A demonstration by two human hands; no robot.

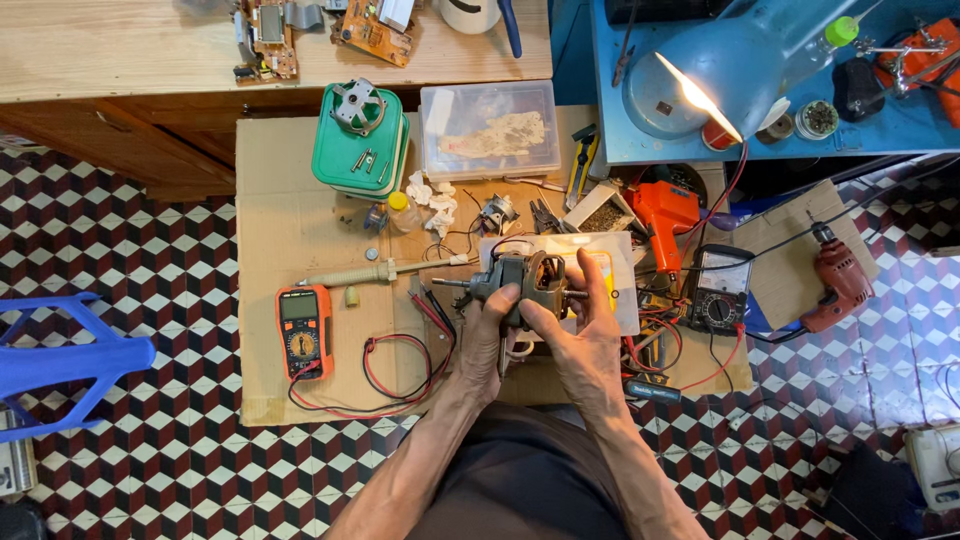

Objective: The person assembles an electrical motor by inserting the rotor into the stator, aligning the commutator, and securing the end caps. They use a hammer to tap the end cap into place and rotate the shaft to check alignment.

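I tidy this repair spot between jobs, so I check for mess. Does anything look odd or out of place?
Yes: loose screws lie on the green box lid, where they could roll off. Both hands, left hand and right hand, hold the bare motor.

Motor [525,283] partly covered by left hand [490,335] and right hand [585,330]; underside hidden. White tray [620,290] mostly blocked behind both. At 9 o'clock, blue stool [60,360] cut by edge. At 4 o'clock, white device [935,465] cropped. Multimeter [303,332] display too small to read.
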